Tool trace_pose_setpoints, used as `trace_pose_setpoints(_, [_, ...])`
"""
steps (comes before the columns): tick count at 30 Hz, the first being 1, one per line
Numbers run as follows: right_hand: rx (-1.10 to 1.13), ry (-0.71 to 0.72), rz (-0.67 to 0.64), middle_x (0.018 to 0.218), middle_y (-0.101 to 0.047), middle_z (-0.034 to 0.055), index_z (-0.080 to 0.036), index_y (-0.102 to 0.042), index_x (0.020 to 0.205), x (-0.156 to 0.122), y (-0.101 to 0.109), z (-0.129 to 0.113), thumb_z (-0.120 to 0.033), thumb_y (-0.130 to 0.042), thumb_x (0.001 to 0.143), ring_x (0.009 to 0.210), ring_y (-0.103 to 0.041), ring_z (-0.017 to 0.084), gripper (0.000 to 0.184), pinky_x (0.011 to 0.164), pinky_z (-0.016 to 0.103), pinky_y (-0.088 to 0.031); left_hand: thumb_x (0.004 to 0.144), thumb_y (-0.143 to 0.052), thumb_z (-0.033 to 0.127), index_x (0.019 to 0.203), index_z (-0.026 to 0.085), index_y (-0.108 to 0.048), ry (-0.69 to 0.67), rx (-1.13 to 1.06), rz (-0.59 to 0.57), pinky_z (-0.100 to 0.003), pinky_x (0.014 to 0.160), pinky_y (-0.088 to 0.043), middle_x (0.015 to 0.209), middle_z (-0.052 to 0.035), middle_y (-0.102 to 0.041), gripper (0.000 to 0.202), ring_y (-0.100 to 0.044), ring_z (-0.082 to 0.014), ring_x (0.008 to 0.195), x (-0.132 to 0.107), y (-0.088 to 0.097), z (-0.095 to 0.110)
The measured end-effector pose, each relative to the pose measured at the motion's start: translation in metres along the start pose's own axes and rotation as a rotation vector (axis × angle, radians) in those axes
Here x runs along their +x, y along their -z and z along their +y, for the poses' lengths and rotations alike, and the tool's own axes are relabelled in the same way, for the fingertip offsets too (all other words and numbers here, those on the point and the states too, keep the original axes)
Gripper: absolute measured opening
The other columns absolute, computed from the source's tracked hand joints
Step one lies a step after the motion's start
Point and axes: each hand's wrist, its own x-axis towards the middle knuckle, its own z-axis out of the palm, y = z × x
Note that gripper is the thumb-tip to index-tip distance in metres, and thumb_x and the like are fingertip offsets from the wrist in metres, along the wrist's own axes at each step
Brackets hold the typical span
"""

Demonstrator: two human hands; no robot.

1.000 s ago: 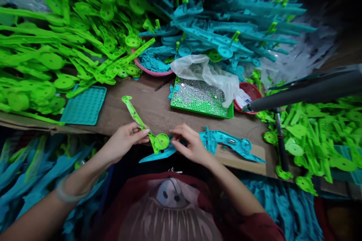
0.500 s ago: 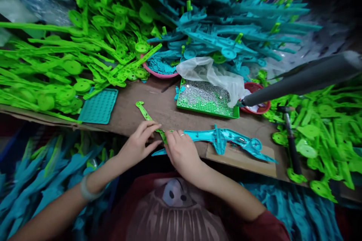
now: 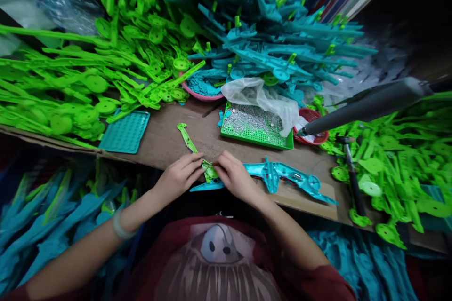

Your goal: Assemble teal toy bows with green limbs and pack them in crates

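A long, narrow lime-green plastic piece (image 3: pixel 186 138) runs from the bench down between my hands. My left hand (image 3: pixel 180 174) is closed, with its fingertips pinching the middle of this piece. On the other side, the fingers of my right hand (image 3: pixel 235 178) are pressed together at the wider lower end of the green piece; whatever they hold there is hidden. Beneath both lies a long blue plastic part (image 3: pixel 271 171), its hollow inner side facing up. My right hand covers some of it, and its left tip shows below the green piece.
Behind the hands is a green tray (image 3: pixel 256 141) of small metal bits, partly under a white plastic bag (image 3: pixel 261 94). A dark grey rod-shaped tool (image 3: pixel 363 106) juts in from the right, above a hammer (image 3: pixel 355 178). Green pieces (image 3: pixel 63 89) and blue parts (image 3: pixel 261 42) are heaped around.
My right hand has shifted a little to the right and lifted its fingers, uncovering the lower end of the green piece. The view has shifted slightly.
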Motion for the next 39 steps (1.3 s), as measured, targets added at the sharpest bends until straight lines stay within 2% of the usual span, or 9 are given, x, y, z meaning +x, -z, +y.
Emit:
trace_pose_setpoints(5, [-0.221,0.038,-0.109,0.098,-0.052,0.0060,-0.017,-0.062,0.096,-0.004,-0.001,0.002,-0.009,-0.043,0.099,0.082,-0.052,0.016,0.020,0.073,0.027,-0.042,0.099,-0.053,0.026,0.088,0.018,-0.064,0.063,0.032,-0.108,-0.033,0.084,-0.055,0.099,-0.0073,-0.068,0.017,-0.067,-0.0192,0.090,0.019,0.006,0.003])
trace_pose_setpoints(9, [-0.302,0.006,-0.049,0.097,-0.050,0.0067,-0.016,-0.063,0.096,-0.004,-0.004,0.004,-0.007,-0.041,0.098,0.080,-0.048,0.017,0.024,0.073,0.029,-0.042,0.099,-0.050,0.023,0.088,0.018,-0.061,0.042,0.118,-0.203,-0.030,0.072,-0.050,0.089,-0.0042,-0.060,0.016,-0.061,-0.0181,0.078,0.029,0.009,0.005])
trace_pose_setpoints(13, [-0.120,-0.013,0.027,0.095,-0.047,0.0048,-0.017,-0.064,0.095,-0.002,-0.001,0.010,-0.007,-0.041,0.096,0.081,-0.050,0.016,0.025,0.074,0.027,-0.043,0.098,-0.047,0.018,0.099,0.019,-0.064,-0.030,0.012,-0.235,-0.029,0.077,-0.049,0.092,-0.0035,-0.060,0.016,-0.062,-0.0173,0.084,0.030,0.009,0.003])
trace_pose_setpoints(17, [-0.186,0.048,-0.035,0.094,-0.048,0.0052,-0.017,-0.065,0.095,-0.007,0.002,0.011,-0.007,-0.044,0.096,0.079,-0.049,0.017,0.023,0.070,0.027,-0.039,0.096,-0.053,0.021,0.095,0.019,-0.064,-0.010,-0.028,-0.246,-0.029,0.077,-0.049,0.092,-0.0032,-0.060,0.012,-0.062,-0.0168,0.084,0.033,0.009,0.003])
trace_pose_setpoints(20, [-0.261,0.053,-0.094,0.095,-0.050,0.0057,-0.017,-0.064,0.100,-0.011,0.003,0.008,-0.006,-0.046,0.095,0.078,-0.049,0.017,0.022,0.069,0.028,-0.038,0.096,-0.052,0.021,0.085,0.019,-0.061,0.006,0.045,-0.257,-0.028,0.070,-0.046,0.086,-0.0015,-0.056,0.014,-0.058,-0.0158,0.076,0.036,0.008,0.006])
trace_pose_setpoints(23, [-0.252,-0.071,-0.087,0.093,-0.052,0.0051,-0.017,-0.061,0.095,-0.012,0.009,0.003,-0.006,-0.046,0.096,0.074,-0.050,0.016,0.018,0.068,0.027,-0.038,0.098,-0.048,0.019,0.089,0.020,-0.064,-0.049,0.179,-0.294,-0.028,0.060,-0.040,0.085,-0.0015,-0.053,0.018,-0.054,-0.0157,0.070,0.038,0.005,0.010])
trace_pose_setpoints(29, [-0.014,-0.076,-0.118,0.090,-0.058,0.0033,-0.018,-0.055,0.088,-0.009,0.018,-0.005,-0.013,-0.052,0.098,0.086,-0.057,0.017,0.012,0.078,0.028,-0.044,0.098,-0.048,0.014,0.091,0.021,-0.069,-0.229,0.402,-0.262,-0.028,0.057,-0.035,0.086,-0.0027,-0.053,0.023,-0.053,-0.0162,0.070,0.033,-0.001,0.013])
trace_pose_setpoints(35, [-0.293,-0.161,-0.098,0.097,-0.058,0.0076,-0.017,-0.056,0.091,-0.010,0.018,-0.008,-0.012,-0.043,0.101,0.074,-0.055,0.017,0.017,0.068,0.030,-0.040,0.097,-0.051,0.013,0.096,0.020,-0.068,-0.285,0.470,-0.245,-0.029,0.061,-0.039,0.088,-0.0033,-0.058,0.018,-0.055,-0.0168,0.074,0.030,-0.004,0.015])
trace_pose_setpoints(39, [-0.322,-0.106,-0.131,0.099,-0.059,0.0076,-0.016,-0.056,0.096,-0.009,0.015,-0.010,-0.018,-0.044,0.103,0.079,-0.056,0.018,0.014,0.068,0.030,-0.041,0.098,-0.051,0.013,0.090,0.019,-0.067,-0.299,0.461,-0.248,-0.029,0.059,-0.038,0.083,-0.0018,-0.057,0.019,-0.055,-0.0161,0.071,0.033,-0.002,0.012])
